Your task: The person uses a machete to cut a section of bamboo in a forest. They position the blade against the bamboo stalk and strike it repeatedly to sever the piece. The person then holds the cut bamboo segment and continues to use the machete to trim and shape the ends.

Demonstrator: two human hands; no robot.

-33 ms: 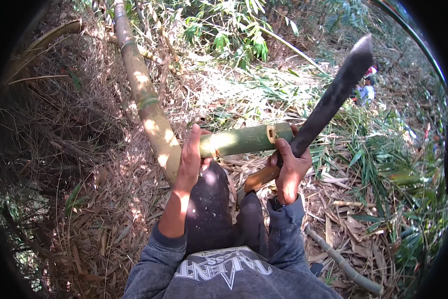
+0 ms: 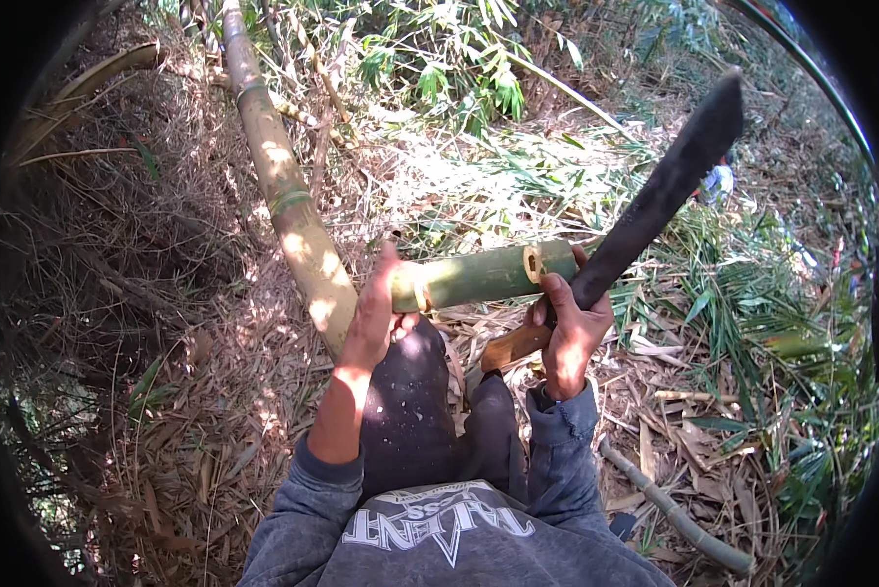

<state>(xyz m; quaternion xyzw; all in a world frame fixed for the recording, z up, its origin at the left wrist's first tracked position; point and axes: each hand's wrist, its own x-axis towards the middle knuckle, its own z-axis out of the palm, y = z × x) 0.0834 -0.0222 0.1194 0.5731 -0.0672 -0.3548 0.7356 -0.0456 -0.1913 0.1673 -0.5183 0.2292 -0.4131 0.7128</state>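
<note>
At the far left, dry brown stalks and leaf litter (image 2: 165, 411) are spread over the slope. Just right of that, a long bamboo culm (image 2: 288, 210) is seen slanting from the top of the view down toward the person's knee, yellow-green and sunlit in patches. The left hand (image 2: 376, 318) is wrapped around one end of a short cut bamboo section (image 2: 478, 276), which is held roughly level above the dark-trousered knees (image 2: 410, 391); its left end sits just beside the lower end of the long culm. The hollow cut end of the section is turned toward the right hand (image 2: 571, 328), which is closed tight on the wooden handle of a machete (image 2: 669, 191). The dark blade is raised, angled up and to the right, its base close against the section's right end. Further right, green bamboo leaves (image 2: 743, 293) are strewn about, and a thin grey stick (image 2: 674, 514) lies on the ground at lower right.
</note>
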